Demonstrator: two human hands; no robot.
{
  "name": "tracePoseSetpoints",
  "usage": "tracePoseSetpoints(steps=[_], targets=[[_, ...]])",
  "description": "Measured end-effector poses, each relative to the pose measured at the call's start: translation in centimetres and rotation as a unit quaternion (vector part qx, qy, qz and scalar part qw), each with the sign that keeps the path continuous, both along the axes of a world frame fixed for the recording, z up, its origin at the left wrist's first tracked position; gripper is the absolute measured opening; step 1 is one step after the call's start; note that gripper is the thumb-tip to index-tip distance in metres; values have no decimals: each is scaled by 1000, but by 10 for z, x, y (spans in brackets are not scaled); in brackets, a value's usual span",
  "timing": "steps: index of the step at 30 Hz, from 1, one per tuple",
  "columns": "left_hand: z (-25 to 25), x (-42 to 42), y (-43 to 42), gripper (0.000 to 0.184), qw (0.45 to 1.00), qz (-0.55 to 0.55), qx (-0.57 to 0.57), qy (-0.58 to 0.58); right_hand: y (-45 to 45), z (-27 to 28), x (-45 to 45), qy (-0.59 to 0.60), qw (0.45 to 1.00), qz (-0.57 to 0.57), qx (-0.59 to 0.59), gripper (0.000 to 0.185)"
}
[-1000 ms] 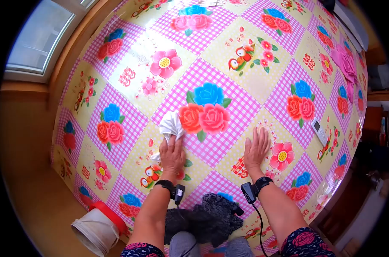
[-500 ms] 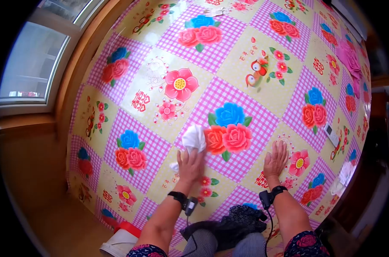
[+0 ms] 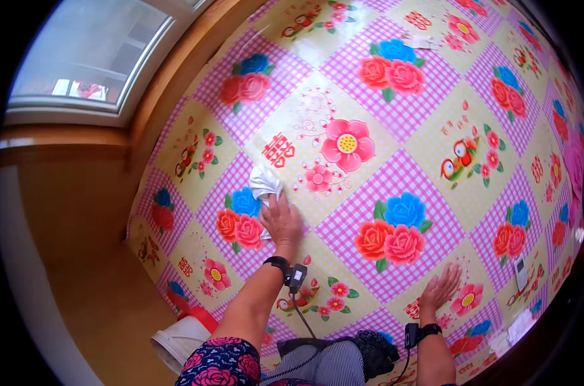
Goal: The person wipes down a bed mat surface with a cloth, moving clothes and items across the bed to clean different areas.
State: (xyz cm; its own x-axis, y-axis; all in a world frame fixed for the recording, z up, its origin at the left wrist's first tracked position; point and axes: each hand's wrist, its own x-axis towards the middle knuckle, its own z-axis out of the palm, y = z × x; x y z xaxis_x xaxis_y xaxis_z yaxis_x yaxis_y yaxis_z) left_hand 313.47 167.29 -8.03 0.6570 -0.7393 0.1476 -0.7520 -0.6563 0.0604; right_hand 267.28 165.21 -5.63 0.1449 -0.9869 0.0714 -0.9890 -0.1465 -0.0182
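My left hand (image 3: 283, 224) grips a crumpled white cloth (image 3: 265, 184) and presses it on the glossy, flower-patterned covering (image 3: 350, 283). Most of the cloth pokes out past the fingertips, and a small bit shows beside the palm. It lies close to a printed blue rose, near the window side. Farther right, my right hand (image 3: 441, 287) rests flat on the same covering, fingers stretched out and holding nothing. Each wrist wears a black strap with a small device and a cable.
A white bucket (image 3: 179, 341) with something red at its rim stands at lower left. The wooden window ledge (image 3: 170, 64) borders the covering on the left. A remote control (image 3: 521, 273) lies at right, a pink cloth (image 3: 574, 164) at the far right edge, and a pale item (image 3: 420, 42) at the top.
My left hand has slid the white cloth leftward and away from me across the covering. The view has shifted left. My right hand stays flat near the same printed flower.
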Motion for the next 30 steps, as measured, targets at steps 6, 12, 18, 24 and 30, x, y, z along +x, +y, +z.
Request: tracePoseSetpoints(steps=[6, 12, 18, 24, 30], targets=[[4, -3, 4, 55, 1000, -9, -10, 0, 2, -4, -3, 19, 1000, 13, -21, 48], [5, -1, 1, 54, 998, -24, -60, 17, -2, -9, -3, 17, 997, 44, -54, 48], [9, 8, 16, 51, 988, -64, -124, 70, 0, -22, -15, 77, 993, 56, -64, 48], [52, 41, 164, 51, 989, -14, -80, 120, 20, -44, -34, -25, 989, -23, 143, 54], [9, 99, 395, 54, 968, 233, 65, -66, 82, -64, 2, 28, 975, 50, 214, 56]])
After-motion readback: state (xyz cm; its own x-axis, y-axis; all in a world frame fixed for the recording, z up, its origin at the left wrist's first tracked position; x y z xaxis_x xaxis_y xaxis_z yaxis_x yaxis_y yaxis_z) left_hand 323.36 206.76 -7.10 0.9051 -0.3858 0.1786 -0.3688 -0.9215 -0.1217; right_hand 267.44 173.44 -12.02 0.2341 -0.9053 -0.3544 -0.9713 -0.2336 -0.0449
